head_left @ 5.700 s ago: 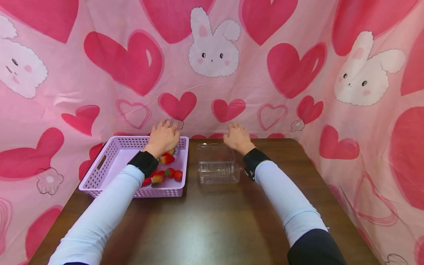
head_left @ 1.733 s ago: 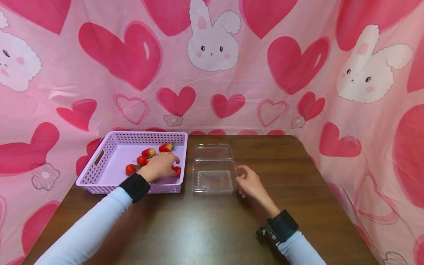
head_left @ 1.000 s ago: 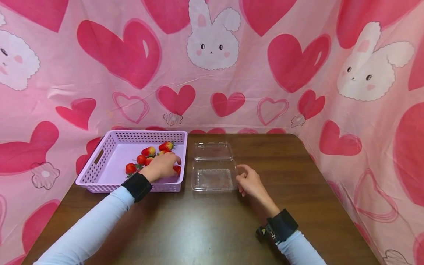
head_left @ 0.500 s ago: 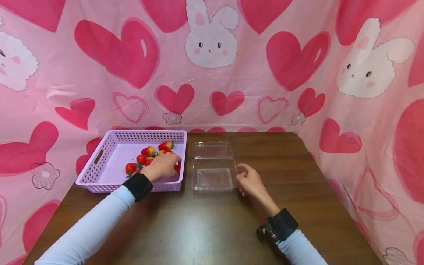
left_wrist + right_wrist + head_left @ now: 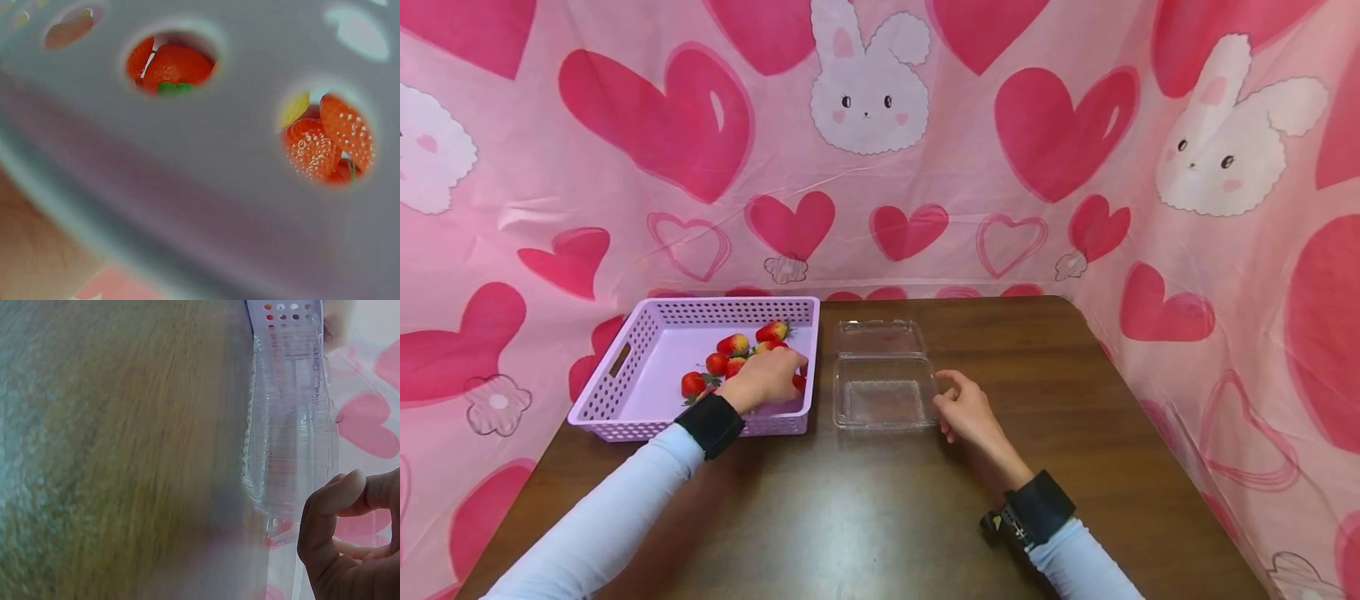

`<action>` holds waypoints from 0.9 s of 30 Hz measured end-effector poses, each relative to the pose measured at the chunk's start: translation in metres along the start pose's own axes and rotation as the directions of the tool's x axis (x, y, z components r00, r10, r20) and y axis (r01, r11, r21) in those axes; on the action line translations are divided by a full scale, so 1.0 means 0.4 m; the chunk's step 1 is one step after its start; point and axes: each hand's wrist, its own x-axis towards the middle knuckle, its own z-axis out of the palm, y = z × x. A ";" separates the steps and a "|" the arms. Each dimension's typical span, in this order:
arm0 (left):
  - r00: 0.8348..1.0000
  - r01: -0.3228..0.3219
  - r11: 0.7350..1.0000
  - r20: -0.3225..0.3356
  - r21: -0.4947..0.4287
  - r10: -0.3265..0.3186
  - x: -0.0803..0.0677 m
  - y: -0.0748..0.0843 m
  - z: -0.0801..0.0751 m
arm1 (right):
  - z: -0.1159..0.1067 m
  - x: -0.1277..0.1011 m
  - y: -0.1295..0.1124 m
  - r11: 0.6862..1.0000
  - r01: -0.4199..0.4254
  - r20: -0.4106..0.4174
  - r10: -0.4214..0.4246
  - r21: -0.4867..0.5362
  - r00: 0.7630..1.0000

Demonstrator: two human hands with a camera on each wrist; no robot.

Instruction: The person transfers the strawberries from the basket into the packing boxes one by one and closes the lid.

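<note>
My left hand (image 5: 769,377) reaches over the near rim of a lilac basket (image 5: 647,358), low over its front right part. Its fingertips are hidden, and I cannot tell whether they hold anything. Around it lie several strawberries (image 5: 732,344), red with yellow patches and green leaves; more strawberries (image 5: 312,147) show through the basket's holes in the left wrist view. A clear plastic clamshell box (image 5: 886,392) stands to the right, lid (image 5: 880,337) folded back, nothing inside. At its right edge is my right hand (image 5: 966,410), fingers loosely bent, tips right by the rim.
Both basket and box stand toward the far side of a brown wooden table (image 5: 865,517). A pink cloth (image 5: 880,183) with hearts and rabbits hangs behind and along the sides. Each wrist wears a black band (image 5: 1039,510).
From the basket's back, my left hand came to its front right; my right went from behind the box to its right edge. Over the last second both hands stay nearly still.
</note>
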 end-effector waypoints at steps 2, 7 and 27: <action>1.000 0.004 1.000 -0.001 -0.001 -0.004 -0.004 0.001 -0.003 | 0.001 0.000 -0.002 1.000 -0.004 0.000 0.004 0.000 1.000; 1.000 0.009 1.000 -0.002 -0.013 -0.009 -0.012 0.004 -0.014 | 0.003 0.002 -0.005 1.000 -0.006 -0.001 0.006 -0.006 1.000; 0.999 0.034 0.999 -0.033 -0.001 -0.034 -0.039 0.019 -0.048 | 0.003 0.001 0.000 1.000 0.003 -0.004 -0.003 -0.001 1.000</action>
